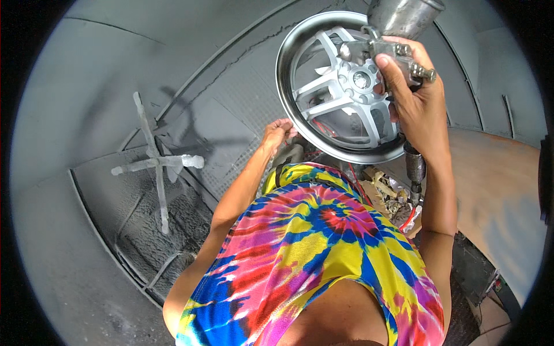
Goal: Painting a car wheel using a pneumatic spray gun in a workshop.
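A silver spoked wheel point(323, 138) with a bright rim fills the upper middle of the view. My right hand point(416, 98) grips a metal spray gun point(386, 53) in front of the wheel's right side, its dull metal cup point(399, 12) on top and a hose fitting point(415, 167) with a red hose below the hand. My left hand point(278, 130) is at the wheel's lower left edge, its fingers curled on the rim.
A grey coated cross-shaped stand point(156, 163) stands at the left, near grey walls point(69, 115). Below the wheel lie red hoses and crumpled scraps point(385, 190). A tan board point(490, 190) is at the right.
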{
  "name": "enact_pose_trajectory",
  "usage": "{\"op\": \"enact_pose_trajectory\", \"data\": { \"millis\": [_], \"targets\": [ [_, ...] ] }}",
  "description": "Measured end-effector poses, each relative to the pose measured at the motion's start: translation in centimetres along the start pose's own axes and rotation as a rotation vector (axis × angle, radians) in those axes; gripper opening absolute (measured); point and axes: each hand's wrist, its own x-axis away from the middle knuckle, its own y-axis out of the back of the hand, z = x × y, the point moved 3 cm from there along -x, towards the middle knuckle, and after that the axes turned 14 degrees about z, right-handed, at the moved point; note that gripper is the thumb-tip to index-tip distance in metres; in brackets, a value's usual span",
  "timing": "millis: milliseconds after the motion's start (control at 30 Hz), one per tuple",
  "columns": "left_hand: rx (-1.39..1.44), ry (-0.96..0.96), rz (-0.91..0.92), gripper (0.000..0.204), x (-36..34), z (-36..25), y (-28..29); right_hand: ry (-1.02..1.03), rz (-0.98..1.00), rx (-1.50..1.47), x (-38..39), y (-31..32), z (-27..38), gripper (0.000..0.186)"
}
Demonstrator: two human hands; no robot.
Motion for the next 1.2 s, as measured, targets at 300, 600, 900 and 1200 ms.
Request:
{"op": "enact_pose_trajectory", "data": {
  "millis": [300, 600, 900, 1200],
  "targets": [
    [-0.042, 0.080, 0.052, 0.020, 1.5, 1.8, -1.3, 0.020, -0.022, 0.024, 0.6, 0.5, -1.7, 0.027],
    [-0.113, 0.183, 0.167, 0.022, 2.0, 3.8, -2.5, -0.170, 0.236, -0.044, 2.8, -0.9, -1.7, 0.029],
    [-0.207, 0.229, 0.086, 0.018, 1.0, 2.3, -0.5, 0.003, 0.051, 0.076, 0.6, -0.3, -1.5, 0.026],
    [-0.117, -0.022, -0.068, 0.018, -2.5, -3.1, 1.8, 0.028, -0.019, 0.064, 0.9, 0.0, -1.4, 0.026]
  ]
}}
